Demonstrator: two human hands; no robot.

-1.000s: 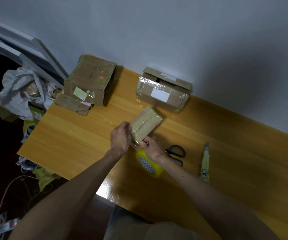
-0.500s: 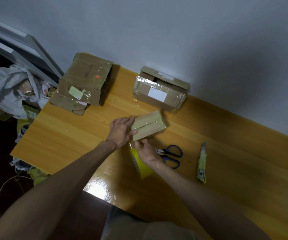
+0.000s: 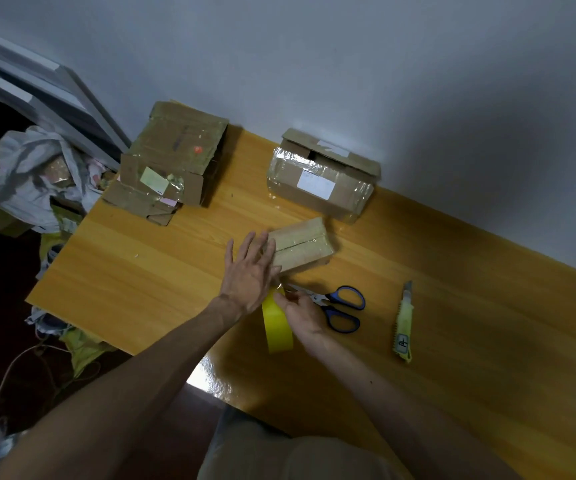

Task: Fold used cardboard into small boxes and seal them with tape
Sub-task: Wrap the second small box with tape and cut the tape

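A small taped cardboard box (image 3: 302, 245) lies on the wooden table (image 3: 148, 271), its top flaps meeting in a seam. My left hand (image 3: 250, 271) lies flat with straight, spread fingers, its fingertips touching the box's left end. Just below it my right hand (image 3: 300, 311) grips a yellow roll of tape (image 3: 277, 325) standing on edge, thumb and fingers at the roll's top. A short stretch of clear tape seems to run from the roll toward the box.
Blue-handled scissors (image 3: 340, 306) lie right beside my right hand. A yellow utility knife (image 3: 403, 323) lies further right. A taped box (image 3: 321, 178) stands by the wall, a stack of flattened cardboard (image 3: 172, 161) at the far left corner. A white bag (image 3: 33, 174) sits off the table's left edge.
My left hand has opened flat against the box's left end. The box turned to lie more crosswise. The roll moved from lying tilted to standing on edge under my right hand.
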